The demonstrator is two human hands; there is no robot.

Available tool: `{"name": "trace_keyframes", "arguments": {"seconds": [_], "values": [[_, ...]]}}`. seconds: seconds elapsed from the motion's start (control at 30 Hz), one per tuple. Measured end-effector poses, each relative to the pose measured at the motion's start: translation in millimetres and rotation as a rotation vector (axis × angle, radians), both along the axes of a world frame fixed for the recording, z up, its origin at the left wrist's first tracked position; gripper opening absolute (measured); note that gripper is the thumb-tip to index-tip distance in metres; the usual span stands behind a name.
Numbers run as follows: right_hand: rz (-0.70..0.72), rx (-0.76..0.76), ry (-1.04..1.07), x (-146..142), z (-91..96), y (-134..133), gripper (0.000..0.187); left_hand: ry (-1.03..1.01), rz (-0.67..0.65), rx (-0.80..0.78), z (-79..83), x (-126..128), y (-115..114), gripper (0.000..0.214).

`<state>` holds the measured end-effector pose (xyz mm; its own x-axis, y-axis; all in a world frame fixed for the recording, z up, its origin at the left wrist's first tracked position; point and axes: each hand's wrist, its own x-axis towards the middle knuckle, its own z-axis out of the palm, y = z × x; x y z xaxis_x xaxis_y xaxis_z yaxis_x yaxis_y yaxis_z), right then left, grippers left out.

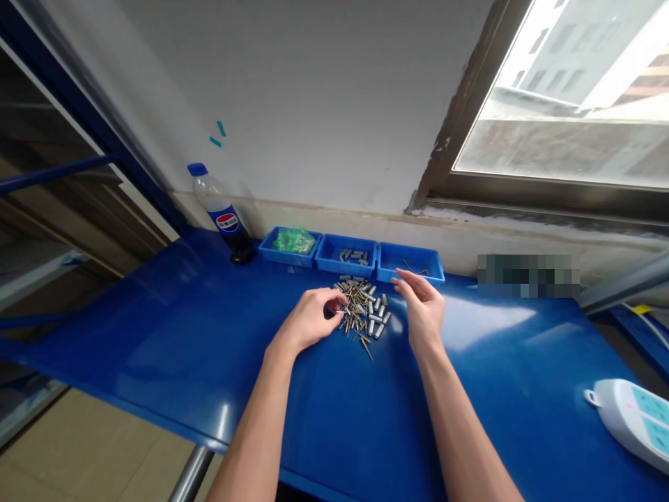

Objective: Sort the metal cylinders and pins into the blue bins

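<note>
left hand [308,321] curled, perhaps pinching pins [364,312]; right hand [423,310] outstretched.

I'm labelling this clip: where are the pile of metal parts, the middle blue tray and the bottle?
pile of metal parts [366,312], head view, middle of the heap.
middle blue tray [342,269], head view, its front wall.
bottle [226,222], head view, its label.

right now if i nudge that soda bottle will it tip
Probably tips easily: the bottle is tall, narrow and looks mostly empty, dark liquid only at its base. Likely light; it might slide on the glossy table.
</note>
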<state>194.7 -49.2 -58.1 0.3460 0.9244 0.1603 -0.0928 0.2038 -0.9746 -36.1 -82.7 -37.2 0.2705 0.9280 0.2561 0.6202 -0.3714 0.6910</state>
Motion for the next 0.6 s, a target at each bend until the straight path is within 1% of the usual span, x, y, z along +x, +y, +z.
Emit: {"name": "trace_keyframes", "arguments": {"seconds": [0.1,0.2,0.27,0.33,0.37,0.43,0.5,0.53,0.6], "values": [[-0.036,0.0,-0.006,4,-4.6,2,0.029,-0.008,0.002,-0.087,7.6,-2,0,0.014],[-0.1,0.017,0.025,9,-6.3,2,0.024,-0.046,0.031,-0.134,20.0,-10,0,0.011],[-0.184,0.028,0.046,13,-4.1,0,0.022,-0.067,0.079,-0.116,28.6,-13,2,0.009],[-0.272,0.007,-0.005,19,0.5,-2,0.021,-0.088,0.097,-0.076,34.7,-11,6,0.008],[-0.298,-0.023,-0.08,23,2.9,-4,0.021,-0.106,0.106,-0.051,36.3,-8,8,0.008],[-0.296,-0.094,-0.332,30,5.9,-7,0.021,-0.147,0.132,-0.004,36.4,1,13,0.008],[-0.212,-0.122,-0.585,36,4.5,-8,0.021,-0.171,0.137,0.024,34.2,12,18,0.007],[-0.162,-0.115,-0.679,38,2.1,-8,0.022,-0.178,0.125,0.027,32.9,17,20,0.007],[-0.08,-0.082,-0.798,40,-4.5,-7,0.023,-0.198,0.104,0.025,30.6,27,24,0.006]]}}
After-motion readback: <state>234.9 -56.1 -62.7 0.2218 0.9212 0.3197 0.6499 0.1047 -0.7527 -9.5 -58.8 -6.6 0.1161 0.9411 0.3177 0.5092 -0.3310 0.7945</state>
